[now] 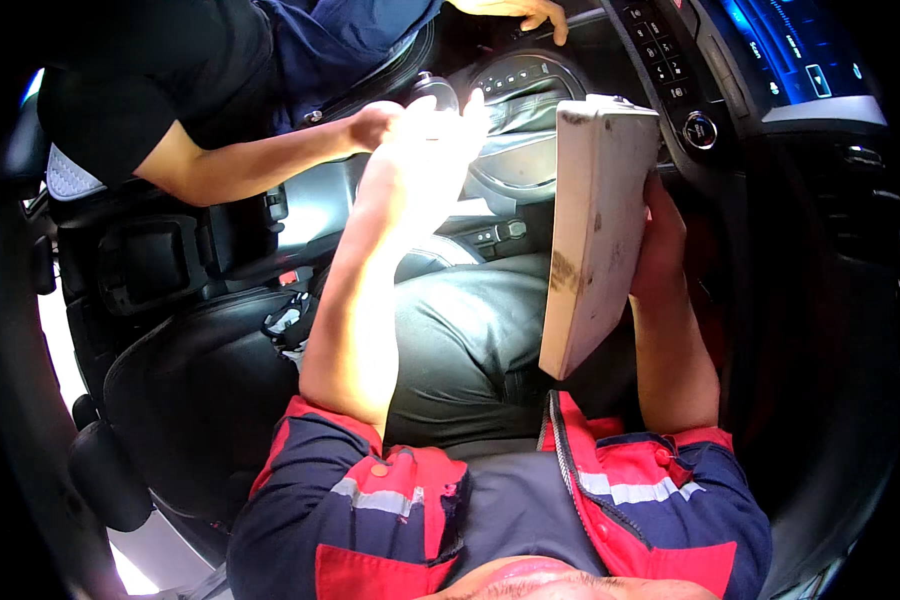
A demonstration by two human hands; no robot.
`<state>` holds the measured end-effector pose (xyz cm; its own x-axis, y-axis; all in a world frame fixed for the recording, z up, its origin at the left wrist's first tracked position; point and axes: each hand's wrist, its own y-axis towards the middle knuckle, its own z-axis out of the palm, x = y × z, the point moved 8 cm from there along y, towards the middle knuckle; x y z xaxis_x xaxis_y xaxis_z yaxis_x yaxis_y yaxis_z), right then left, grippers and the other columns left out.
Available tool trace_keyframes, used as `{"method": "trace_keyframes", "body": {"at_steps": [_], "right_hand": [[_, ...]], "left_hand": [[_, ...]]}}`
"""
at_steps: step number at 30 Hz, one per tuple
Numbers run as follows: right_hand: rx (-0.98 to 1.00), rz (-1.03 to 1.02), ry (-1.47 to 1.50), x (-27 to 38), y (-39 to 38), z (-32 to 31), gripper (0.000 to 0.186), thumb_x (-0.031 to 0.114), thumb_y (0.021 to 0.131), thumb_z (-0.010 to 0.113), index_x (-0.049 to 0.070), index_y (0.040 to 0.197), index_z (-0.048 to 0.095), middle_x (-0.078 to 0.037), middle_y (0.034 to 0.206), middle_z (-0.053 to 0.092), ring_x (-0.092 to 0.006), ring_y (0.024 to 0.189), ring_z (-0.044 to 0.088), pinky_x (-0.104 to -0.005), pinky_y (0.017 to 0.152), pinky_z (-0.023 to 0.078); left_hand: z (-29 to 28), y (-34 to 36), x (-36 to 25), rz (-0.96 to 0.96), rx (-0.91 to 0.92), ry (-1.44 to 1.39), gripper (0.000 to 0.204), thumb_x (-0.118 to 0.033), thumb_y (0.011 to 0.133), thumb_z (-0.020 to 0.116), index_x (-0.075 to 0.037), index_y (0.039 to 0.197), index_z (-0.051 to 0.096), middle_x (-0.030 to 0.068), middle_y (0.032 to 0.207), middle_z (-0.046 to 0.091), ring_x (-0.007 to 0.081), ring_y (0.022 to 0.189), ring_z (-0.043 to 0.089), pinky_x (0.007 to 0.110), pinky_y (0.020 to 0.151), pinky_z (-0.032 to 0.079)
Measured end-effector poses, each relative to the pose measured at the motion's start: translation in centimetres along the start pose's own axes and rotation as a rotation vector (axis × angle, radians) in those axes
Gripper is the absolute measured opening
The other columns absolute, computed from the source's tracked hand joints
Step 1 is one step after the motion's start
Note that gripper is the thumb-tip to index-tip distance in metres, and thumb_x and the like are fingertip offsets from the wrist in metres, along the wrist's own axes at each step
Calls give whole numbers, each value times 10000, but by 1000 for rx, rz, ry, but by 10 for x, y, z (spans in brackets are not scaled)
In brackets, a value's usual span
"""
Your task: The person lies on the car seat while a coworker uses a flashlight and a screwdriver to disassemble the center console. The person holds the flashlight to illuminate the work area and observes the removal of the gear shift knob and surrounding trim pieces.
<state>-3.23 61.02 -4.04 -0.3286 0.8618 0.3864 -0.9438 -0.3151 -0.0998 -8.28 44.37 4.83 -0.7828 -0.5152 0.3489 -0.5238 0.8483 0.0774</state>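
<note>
1. One head view, looking down into a car cabin. The right hand (pixel 660 235) grips a flat, pale rectangular panel (pixel 595 230) from behind, its fingers mostly hidden by the panel itself.
2. The panel stands nearly on edge above the wearer's lap, in front of the centre console (pixel 685 80). Its long axis runs from the lower edge near the right thigh up toward the console, leaning slightly to the right at the top. Its broad pale face, scuffed with dark marks, is turned to the wearer's left.
3. The left hand (pixel 430 140) is raised beside the gear selector surround (pixel 520 95). Strong glare washes it out, so it cannot be told whether it is open or closed, or what it touches.
4. A second person in a black shirt reaches in from the upper left; that person's hand (pixel 375 125) meets the wearer's left hand in the glare, near a dark round knob (pixel 435 90). Another hand (pixel 520 12) of that person rests at the top edge, partly cut off.
5. An empty black seat (pixel 200 380) lies to the left. A blue-lit screen (pixel 790 50) sits at the upper right.
</note>
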Motion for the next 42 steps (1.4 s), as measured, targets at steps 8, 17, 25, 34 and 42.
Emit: {"method": "trace_keyframes", "body": {"at_steps": [8, 17, 25, 34, 42], "right_hand": [[96, -59, 51, 5, -6, 22, 567, 453, 1024, 299, 13, 1329, 487, -140, 1184, 632, -248, 1019, 646, -375, 866, 526], [276, -28, 122, 5, -7, 32, 567, 438, 1028, 298, 4, 1354, 462, -163, 1244, 607, -270, 1069, 634, -388, 898, 523], [184, -38, 99, 1, -6, 19, 568, 428, 1027, 303, -10, 1357, 454, -175, 1260, 594, -279, 1095, 620, -397, 923, 510], [206, 18, 164, -1, -2, 47, 569, 457, 1014, 344, 6, 1329, 488, -152, 1202, 620, -260, 1049, 633, -387, 888, 522], [156, 17, 91, -5, -5, 37, 569, 450, 1020, 325, 0, 1330, 485, -154, 1199, 622, -251, 1043, 633, -374, 886, 517]], "left_hand": [[-18, -24, 23, -438, -328, -587, 286, -12, 874, 572, -111, 1107, 704, 124, 1027, 639, 249, 962, 625, 338, 950, 477], [-44, -24, 24, -577, -571, -890, 277, 55, 862, 592, 51, 1138, 593, 112, 908, 671, 183, 800, 657, 297, 817, 532], [-28, -50, 22, -851, -690, -1384, 84, -53, 929, 503, -13, 962, 568, 54, 799, 604, 50, 493, 479, 180, 466, 408], [22, -48, -91, -376, 260, -2057, 161, -54, 802, 614, -13, 956, 634, 102, 881, 643, 252, 797, 628, 355, 731, 523], [44, -52, -120, -417, 293, -2368, 159, -72, 820, 613, -3, 961, 636, 99, 868, 648, 233, 767, 629, 346, 697, 519]]}}
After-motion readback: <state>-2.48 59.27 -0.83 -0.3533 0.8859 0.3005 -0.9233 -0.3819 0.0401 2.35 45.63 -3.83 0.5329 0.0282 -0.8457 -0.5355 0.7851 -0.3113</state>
